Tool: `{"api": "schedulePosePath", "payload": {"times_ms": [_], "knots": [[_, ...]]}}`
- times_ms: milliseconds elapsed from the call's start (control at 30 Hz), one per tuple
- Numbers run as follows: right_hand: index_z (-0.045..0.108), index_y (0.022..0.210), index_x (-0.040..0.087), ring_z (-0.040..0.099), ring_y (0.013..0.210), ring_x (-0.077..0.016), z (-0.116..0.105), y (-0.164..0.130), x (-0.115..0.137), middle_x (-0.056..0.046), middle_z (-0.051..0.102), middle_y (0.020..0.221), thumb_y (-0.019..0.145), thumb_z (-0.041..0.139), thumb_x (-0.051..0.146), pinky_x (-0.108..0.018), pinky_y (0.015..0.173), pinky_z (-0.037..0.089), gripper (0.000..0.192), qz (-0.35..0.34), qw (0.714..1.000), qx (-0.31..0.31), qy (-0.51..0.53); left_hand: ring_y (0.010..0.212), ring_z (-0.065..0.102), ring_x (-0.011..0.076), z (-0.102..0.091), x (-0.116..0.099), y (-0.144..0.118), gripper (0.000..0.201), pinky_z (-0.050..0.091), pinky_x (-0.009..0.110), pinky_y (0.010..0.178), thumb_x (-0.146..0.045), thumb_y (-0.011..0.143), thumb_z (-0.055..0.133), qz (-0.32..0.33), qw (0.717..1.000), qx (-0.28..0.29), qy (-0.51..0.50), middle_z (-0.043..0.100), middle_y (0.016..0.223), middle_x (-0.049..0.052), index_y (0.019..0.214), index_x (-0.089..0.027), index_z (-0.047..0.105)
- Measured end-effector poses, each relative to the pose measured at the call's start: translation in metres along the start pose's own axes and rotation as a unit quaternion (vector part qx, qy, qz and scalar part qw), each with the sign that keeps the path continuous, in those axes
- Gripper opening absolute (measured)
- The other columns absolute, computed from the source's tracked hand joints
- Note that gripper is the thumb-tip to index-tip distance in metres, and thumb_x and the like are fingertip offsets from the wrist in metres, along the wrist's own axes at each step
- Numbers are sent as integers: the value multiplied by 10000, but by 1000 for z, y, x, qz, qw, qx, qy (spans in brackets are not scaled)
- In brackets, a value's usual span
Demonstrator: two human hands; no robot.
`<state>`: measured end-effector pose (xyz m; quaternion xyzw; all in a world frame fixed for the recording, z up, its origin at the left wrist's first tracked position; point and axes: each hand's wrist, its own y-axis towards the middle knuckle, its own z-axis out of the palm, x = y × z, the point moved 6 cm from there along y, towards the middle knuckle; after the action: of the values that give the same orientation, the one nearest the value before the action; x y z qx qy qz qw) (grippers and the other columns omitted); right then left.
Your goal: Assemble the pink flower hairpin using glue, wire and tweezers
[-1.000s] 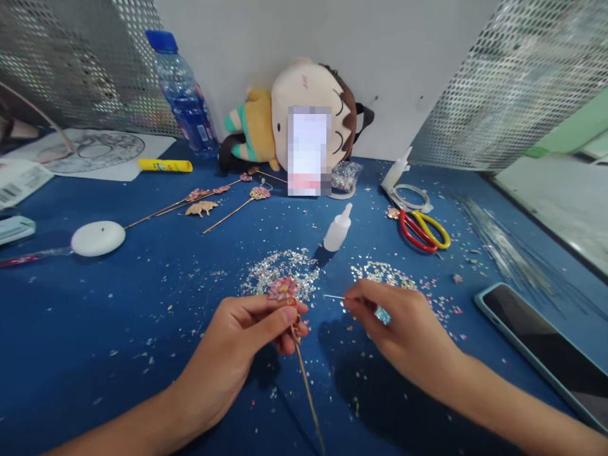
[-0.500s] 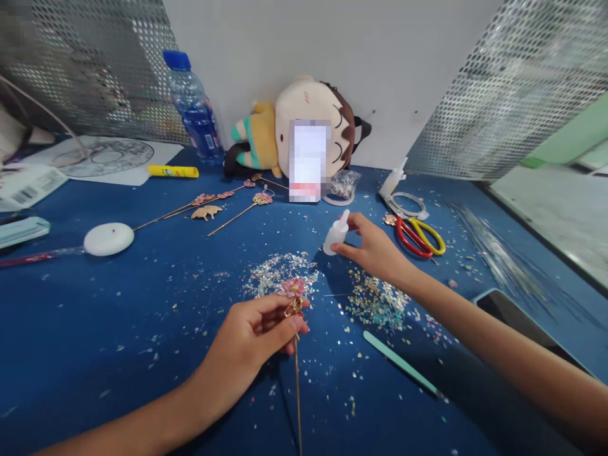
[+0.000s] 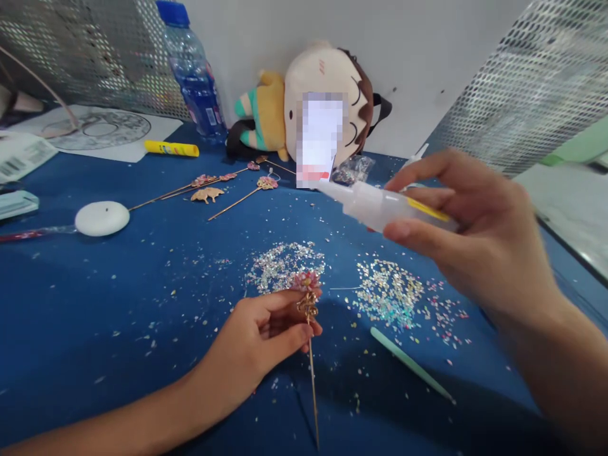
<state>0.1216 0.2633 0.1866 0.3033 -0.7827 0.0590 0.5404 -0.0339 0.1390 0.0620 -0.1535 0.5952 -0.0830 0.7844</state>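
Note:
Between thumb and fingers, my left hand [image 3: 270,335] pinches a gold hairpin [image 3: 311,367] just below its pink flower top [image 3: 305,282]; the long stem points down toward me. Raised above the table, my right hand [image 3: 484,234] grips a translucent white glue bottle [image 3: 375,206] with a narrow nozzle. The bottle lies tilted on its side, nozzle pointing left. Silvery glitter flakes [image 3: 280,259] lie spread just behind the flower. A second heap of flakes [image 3: 392,291], gold to turquoise, is right of it, and a mint-green tweezer-like stick [image 3: 411,364] rests in front of that heap.
Several flower hairpins [image 3: 237,199] and a gold animal-shaped piece [image 3: 207,194] lie at the back left, near a white oval object [image 3: 102,218]. A yellow glue stick [image 3: 171,149], a blue-capped bottle [image 3: 197,82], a plush doll [image 3: 270,117] and a lit phone [image 3: 323,133] are along the back.
My right hand has lifted the glue bottle off the table and brought it closer, tipping it from upright to sideways. My left hand still holds the hairpin, and the view has shifted slightly.

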Motion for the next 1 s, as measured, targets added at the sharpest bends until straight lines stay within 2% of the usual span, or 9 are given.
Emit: {"api": "schedulePosePath", "payload": {"times_ms": [133,300,400,533,733,800,867,1000], "knots": [[677,816,245,427,472,-31,4,-7,10,114,606,621,754,894,242,-173,399,310,226,-6,1000,12,24,724,778,201,-1,3,1,164,635,253,674,-209,748,878,-3,1000,2,-14,844,762,10,891,-287,885],[752,813,277,517,482,-41,9,-12,-2,94,653,643,647,1009,364,-132,398,385,319,48,995,17,83,791,820,199,-5,8,2,170,647,233,758,-221,740,920,-15,999,-10,-28,865,810,8,891,-288,881],[788,813,291,605,509,-55,12,-12,-8,86,700,682,591,1037,402,-134,450,483,351,75,988,13,133,771,823,189,-6,7,3,173,650,215,737,-209,717,928,-33,998,-22,-41,858,792,10,873,-256,870],[775,810,294,742,684,-111,21,-11,-16,73,748,769,654,1013,427,-175,593,608,314,96,976,24,195,693,806,172,-5,2,4,236,645,190,649,-137,625,939,-61,995,-38,-62,833,717,0,828,-220,852],[689,761,235,691,669,-127,34,-8,-19,36,698,729,687,968,543,-226,590,605,422,103,980,34,169,669,788,148,-1,2,7,304,635,169,635,-92,547,931,-87,991,-52,-90,828,706,-16,806,-226,847],[637,739,223,679,665,-123,38,-9,-19,31,688,712,727,950,503,-225,587,588,421,111,979,33,169,660,769,148,-2,4,7,329,636,184,626,-91,532,939,-94,990,-54,-96,823,709,-12,822,-221,851],[594,725,218,672,666,-110,42,-10,-18,40,680,698,747,946,374,-209,601,577,386,108,979,37,171,661,751,149,-4,4,7,342,624,186,606,-98,533,946,-95,989,-56,-95,818,715,-7,840,-211,848],[617,831,225,669,709,-84,43,-14,-15,64,699,770,762,884,156,-166,654,570,284,56,984,47,162,611,689,111,-8,2,6,263,555,152,570,-184,637,936,-71,993,-55,-77,784,679,-23,871,-193,818]]}}
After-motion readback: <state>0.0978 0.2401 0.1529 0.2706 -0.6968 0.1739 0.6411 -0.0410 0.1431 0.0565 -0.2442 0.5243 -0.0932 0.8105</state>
